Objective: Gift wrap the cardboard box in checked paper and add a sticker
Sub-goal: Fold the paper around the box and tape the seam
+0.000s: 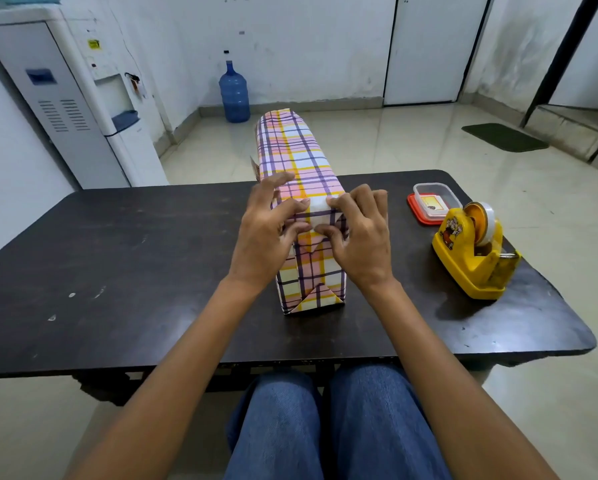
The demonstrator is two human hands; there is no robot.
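Dark surface carries the box, centre, lengthwise, wrapped in checked paper; left hand and right hand pinch paper folds at its near top edge; tape dispenser right, apart; container behind it.

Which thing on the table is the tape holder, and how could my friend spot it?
On the dark table, look right of the checked wrapped box. The tape dispenser sits near the right edge, just in front of the clear tub. It alone is bright yellow, with a cartoon picture and a tape roll on top.
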